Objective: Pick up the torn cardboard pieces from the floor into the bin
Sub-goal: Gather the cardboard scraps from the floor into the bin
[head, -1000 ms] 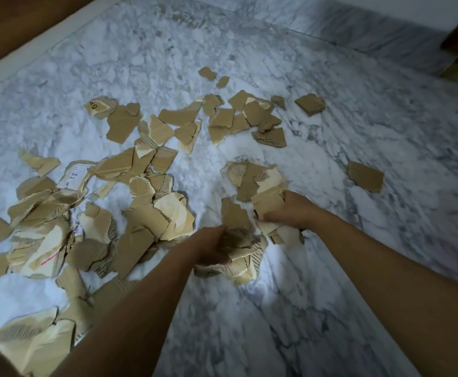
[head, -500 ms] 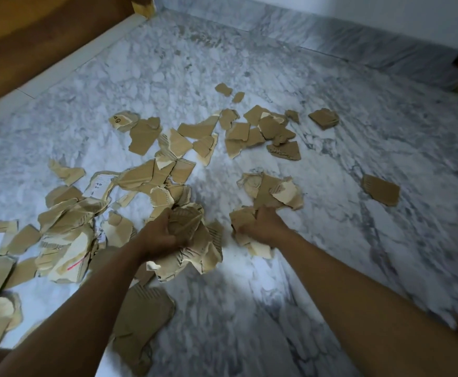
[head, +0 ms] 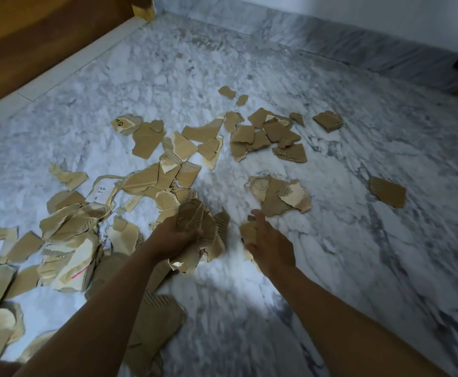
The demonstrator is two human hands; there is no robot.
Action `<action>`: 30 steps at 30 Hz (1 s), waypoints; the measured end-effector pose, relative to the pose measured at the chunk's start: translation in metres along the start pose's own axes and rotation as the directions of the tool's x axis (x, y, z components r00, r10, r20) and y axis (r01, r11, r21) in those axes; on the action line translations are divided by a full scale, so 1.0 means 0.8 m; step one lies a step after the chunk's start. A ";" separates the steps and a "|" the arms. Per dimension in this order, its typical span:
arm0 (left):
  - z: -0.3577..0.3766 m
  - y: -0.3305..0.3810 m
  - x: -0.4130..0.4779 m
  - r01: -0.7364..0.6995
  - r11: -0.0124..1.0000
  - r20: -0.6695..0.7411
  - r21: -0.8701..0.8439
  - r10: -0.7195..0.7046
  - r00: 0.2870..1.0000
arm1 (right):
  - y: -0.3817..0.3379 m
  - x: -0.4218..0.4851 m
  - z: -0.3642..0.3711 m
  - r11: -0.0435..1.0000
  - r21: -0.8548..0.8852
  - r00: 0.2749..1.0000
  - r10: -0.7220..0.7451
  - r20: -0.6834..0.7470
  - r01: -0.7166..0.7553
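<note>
Several torn brown cardboard pieces lie scattered over the marble floor (head: 331, 268). My left hand (head: 172, 239) grips a thick bundle of cardboard pieces (head: 208, 232) just above the floor. My right hand (head: 270, 244) holds a smaller clump of cardboard (head: 249, 231), with one finger stretched forward. A small heap of pieces (head: 279, 197) lies just beyond my right hand. A dense spread of pieces (head: 70, 235) covers the floor at the left. No bin is in view.
A lone cardboard piece (head: 388, 190) lies at the right. Another group of pieces (head: 265, 134) sits farther back. A wooden furniture base (head: 18, 50) with a white skirting runs along the far left. A marble-skirted wall (head: 358, 47) closes the back.
My left hand has carried its bundle leftward toward the big spread. My right hand has drawn back from the small heap with a clump. The view has tilted up, showing more wall.
</note>
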State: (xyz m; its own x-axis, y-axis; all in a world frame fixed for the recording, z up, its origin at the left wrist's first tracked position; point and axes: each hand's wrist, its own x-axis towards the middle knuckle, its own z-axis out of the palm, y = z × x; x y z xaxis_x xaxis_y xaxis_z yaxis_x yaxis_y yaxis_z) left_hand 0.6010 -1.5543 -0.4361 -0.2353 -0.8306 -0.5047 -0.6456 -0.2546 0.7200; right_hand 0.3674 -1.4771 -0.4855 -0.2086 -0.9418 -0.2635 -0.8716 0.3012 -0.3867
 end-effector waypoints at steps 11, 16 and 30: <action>0.036 0.080 0.010 -0.133 0.982 0.047 -0.133 0.141 0.989 | 0.038 0.016 -0.131 0.604 0.735 0.946 0.279 0.167 -0.308; 0.048 0.132 0.032 -0.164 0.975 0.182 0.151 0.135 0.974 | 0.055 0.016 -0.198 0.787 0.542 0.953 0.285 0.102 -0.294; 0.182 0.300 0.014 -0.174 0.962 0.545 -0.209 0.262 0.796 | 0.127 -0.055 -0.256 0.171 0.921 0.776 0.604 0.182 -0.349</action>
State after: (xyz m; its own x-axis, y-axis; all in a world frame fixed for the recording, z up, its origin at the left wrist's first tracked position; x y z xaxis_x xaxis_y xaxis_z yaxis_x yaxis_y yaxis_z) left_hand 0.3377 -1.5524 -0.3385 -0.7527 -0.4585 -0.4725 -0.4287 -0.2033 0.8803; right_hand 0.1973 -1.4354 -0.3325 -0.6075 -0.5215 -0.5991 0.3328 0.5178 -0.7881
